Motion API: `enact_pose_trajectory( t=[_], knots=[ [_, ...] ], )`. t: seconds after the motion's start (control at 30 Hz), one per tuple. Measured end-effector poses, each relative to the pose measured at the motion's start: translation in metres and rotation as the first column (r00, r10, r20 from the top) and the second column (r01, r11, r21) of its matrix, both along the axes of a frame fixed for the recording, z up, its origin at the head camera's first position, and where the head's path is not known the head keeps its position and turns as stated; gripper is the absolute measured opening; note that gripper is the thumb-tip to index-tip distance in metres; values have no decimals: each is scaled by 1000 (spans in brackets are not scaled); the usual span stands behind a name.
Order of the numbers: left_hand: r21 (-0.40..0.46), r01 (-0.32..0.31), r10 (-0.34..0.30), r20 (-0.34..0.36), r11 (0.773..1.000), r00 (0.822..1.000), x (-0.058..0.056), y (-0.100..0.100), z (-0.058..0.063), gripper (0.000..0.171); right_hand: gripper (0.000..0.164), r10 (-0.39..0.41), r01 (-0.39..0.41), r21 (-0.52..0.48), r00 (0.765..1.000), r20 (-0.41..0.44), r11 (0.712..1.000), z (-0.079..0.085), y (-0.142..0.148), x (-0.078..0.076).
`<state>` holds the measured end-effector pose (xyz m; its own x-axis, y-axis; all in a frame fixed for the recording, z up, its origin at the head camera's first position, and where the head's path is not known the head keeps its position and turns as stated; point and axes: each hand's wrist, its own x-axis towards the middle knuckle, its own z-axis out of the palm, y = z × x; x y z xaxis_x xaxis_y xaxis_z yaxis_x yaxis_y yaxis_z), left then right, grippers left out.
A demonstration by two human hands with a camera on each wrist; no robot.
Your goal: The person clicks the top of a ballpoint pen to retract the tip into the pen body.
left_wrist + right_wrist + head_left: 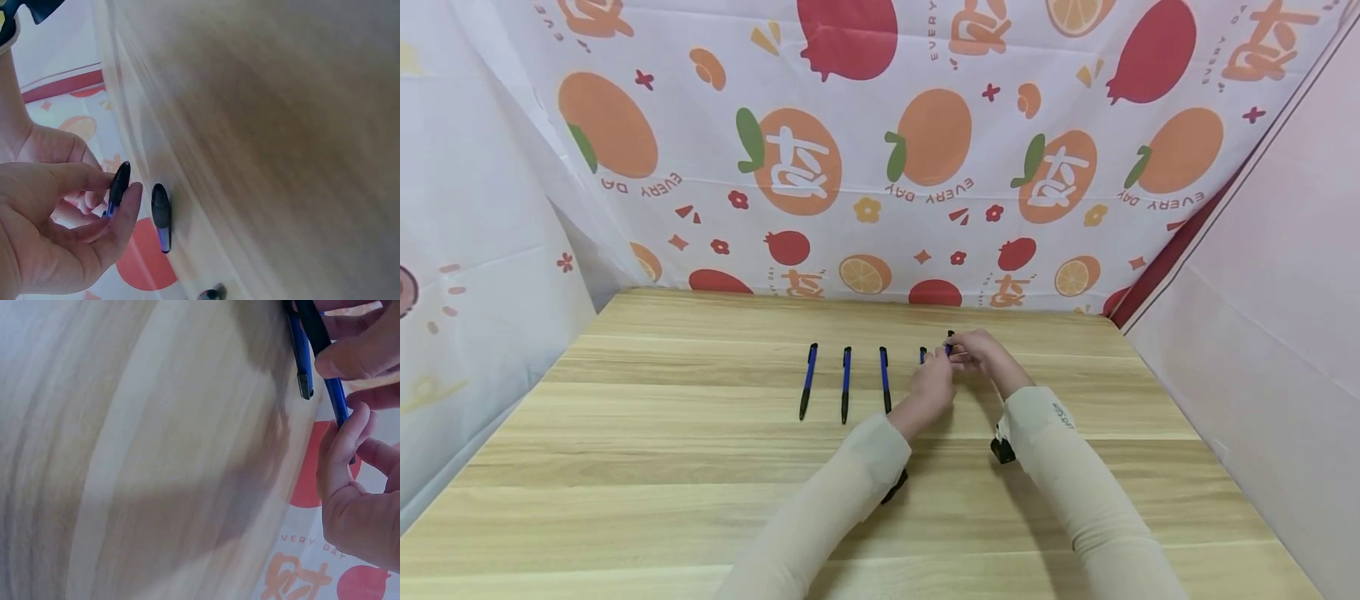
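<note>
A blue pen with black ends [337, 403] is held between both hands, raised off the table. My left hand [69, 228] pinches its black grip end between thumb and fingers. Farther along, my right hand [359, 494] pinches the blue barrel near the other end. In the head view, the right hand [977, 350] is just beyond the left hand [932, 383], and they cover most of this pen. Another blue pen [922, 355] lies on the table right beside them, its lower part hidden behind the left hand.
Left of the hands, three more blue pens lie roughly parallel in a row: a far-left pen [808, 381], a middle pen [846, 383] and a nearer one [885, 379]. The wooden table [647, 433] ends at a fruit-print curtain [865, 225] behind.
</note>
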<state>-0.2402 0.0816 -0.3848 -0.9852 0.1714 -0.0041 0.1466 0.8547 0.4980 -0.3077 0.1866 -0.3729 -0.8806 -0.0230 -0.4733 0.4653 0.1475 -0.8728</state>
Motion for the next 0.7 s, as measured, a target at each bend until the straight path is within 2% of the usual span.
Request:
enact_pose_trajectory(
  t=[0.07,0.13,0.17,0.2,0.27,0.33,0.4,0.47,0.53,0.57,0.7],
  knots=[
    [61,-2,0,34,998,999,-1,-4,-2,51,31,13,-13,-24,1000,4,1000,1,0,1],
    [161,-1,-14,94,987,995,-3,-9,-4,42,34,26,-26,-37,1000,8,999,2,0,2],
    [218,-3,-26,130,976,991,-3,-11,-4,37,36,35,-35,-40,999,9,999,3,1,3],
    [298,-14,-41,178,955,983,-4,-14,-4,31,37,41,-40,-46,999,12,998,4,1,3],
    [459,-64,-80,289,886,954,-5,-19,-3,23,39,56,-55,-66,998,18,996,7,1,4],
    [582,-133,-127,384,802,914,-5,-23,-2,18,40,70,-67,-91,997,24,994,9,2,4],
    [670,-209,-175,457,712,872,-5,-27,-1,20,41,91,-87,-106,996,25,991,11,4,4],
    [707,-239,-212,486,665,848,-6,-31,0,23,41,113,-110,-110,993,22,988,13,6,3],
    [730,-253,-238,496,635,835,-6,-34,0,25,41,128,-125,-109,992,23,986,14,7,3],
    [736,-253,-246,496,628,832,-6,-35,0,25,42,138,-135,-106,990,24,985,15,8,4],
    [745,-243,-264,491,621,831,-4,-37,0,26,42,154,-148,-119,987,42,982,15,9,4]
  ],
)
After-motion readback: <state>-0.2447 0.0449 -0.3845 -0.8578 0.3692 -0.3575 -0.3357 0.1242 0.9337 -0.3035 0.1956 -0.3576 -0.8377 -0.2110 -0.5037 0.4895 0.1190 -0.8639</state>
